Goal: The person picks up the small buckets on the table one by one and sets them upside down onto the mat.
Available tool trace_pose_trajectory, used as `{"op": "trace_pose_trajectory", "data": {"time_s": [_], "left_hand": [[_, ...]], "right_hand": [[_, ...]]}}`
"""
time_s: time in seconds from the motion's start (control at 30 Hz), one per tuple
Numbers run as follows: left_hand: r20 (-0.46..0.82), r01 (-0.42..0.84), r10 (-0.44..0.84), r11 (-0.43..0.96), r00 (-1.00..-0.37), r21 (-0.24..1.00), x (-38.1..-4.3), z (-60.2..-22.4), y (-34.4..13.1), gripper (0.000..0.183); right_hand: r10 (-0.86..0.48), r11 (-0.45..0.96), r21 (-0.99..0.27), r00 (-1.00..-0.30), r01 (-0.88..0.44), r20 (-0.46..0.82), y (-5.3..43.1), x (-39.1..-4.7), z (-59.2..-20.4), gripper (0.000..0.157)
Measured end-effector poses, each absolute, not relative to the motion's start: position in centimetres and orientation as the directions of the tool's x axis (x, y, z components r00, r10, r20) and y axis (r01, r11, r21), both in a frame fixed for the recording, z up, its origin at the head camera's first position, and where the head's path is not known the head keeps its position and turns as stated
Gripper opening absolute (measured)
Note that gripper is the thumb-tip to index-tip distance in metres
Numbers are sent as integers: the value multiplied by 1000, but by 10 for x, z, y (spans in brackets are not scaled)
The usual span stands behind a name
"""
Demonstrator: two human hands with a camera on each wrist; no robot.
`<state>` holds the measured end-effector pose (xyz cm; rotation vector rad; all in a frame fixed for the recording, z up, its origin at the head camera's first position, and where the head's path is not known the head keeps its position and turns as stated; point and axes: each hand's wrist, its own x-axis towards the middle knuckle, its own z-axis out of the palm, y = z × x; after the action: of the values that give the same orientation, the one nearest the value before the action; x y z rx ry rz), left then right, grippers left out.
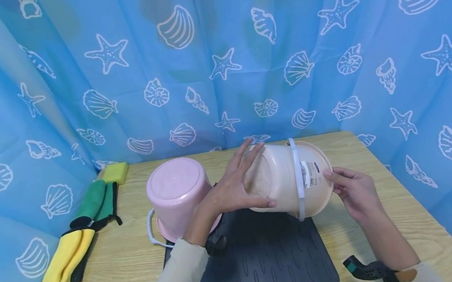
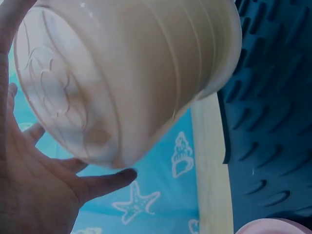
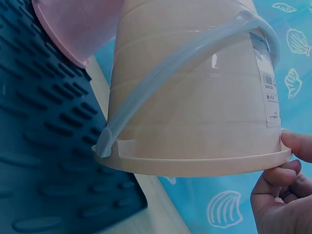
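Note:
A cream plastic bucket (image 1: 277, 177) is tilted on its side above the black ridged mat (image 1: 261, 263), its base facing left and its mouth right. My right hand (image 1: 353, 192) pinches the bucket's rim between thumb and curled fingers, as the right wrist view also shows. Around the base, my left hand (image 1: 238, 184) is spread wide, its fingers fairly straight against or close to the bottom edge. A pale handle (image 3: 170, 73) arcs across the bucket's side, near a printed label (image 3: 265, 83). Left of it, a pink bucket (image 1: 178, 190) stands upside down on the mat, partly behind my left forearm.
On the table's left side lie green cloth gloves or mitts (image 1: 94, 201), a yellow cloth piece (image 1: 65, 262) with dark edging, and a yellow sponge (image 1: 116, 173). A blue shell-patterned curtain (image 1: 225, 91) hangs around the wooden table (image 1: 403, 233).

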<state>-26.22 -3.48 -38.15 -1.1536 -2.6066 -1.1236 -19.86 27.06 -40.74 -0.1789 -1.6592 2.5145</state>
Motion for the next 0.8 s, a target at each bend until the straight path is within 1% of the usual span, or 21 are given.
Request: {"op": "trace_pose_trajectory", "data": {"time_s": [0.1,0.2,0.3,0.33,0.37,0.43,0.5,0.57,0.63,0.8], "left_hand": [[341,678,627,434,-701,594,-262,-381,-33,122],[345,684,624,449,-701,575,-261,-380,-32,119],[372,701,616,464,-694,541,-262,-376,-32,115],[383,707,613,465,-691,533,-262,-374,-33,114],[390,712,612,467,-688,524,-262,-372,-34,112],[395,719,615,466,-682,516,-262,-368,-35,111],[385,718,622,469,-682,515,-263,-363,-37,110],[370,714,628,475,-685,515,-264,-359,-38,110],[358,707,629,479,-690,521,-264,-354,-40,109],[322,680,623,501,-713,535,-266,-342,-48,109]], "right_hand": [[166,-399,-916,-985,-32,-38,269,-198,-410,7],[173,-399,-916,-984,-37,-35,267,-199,-412,7],[181,-322,-946,-983,-36,-25,265,-199,-414,6],[183,-274,-961,-983,-29,-22,265,-199,-415,8],[184,-200,-979,-983,-23,-14,265,-199,-415,14],[180,7,-1000,-984,-12,13,266,-197,-415,29],[171,215,-976,-984,-15,52,268,-196,-414,42],[152,393,-919,-983,-34,101,270,-194,-412,50],[127,507,-860,-981,-61,144,273,-192,-408,50],[60,649,-749,-973,-133,224,274,-182,-401,41]]}}
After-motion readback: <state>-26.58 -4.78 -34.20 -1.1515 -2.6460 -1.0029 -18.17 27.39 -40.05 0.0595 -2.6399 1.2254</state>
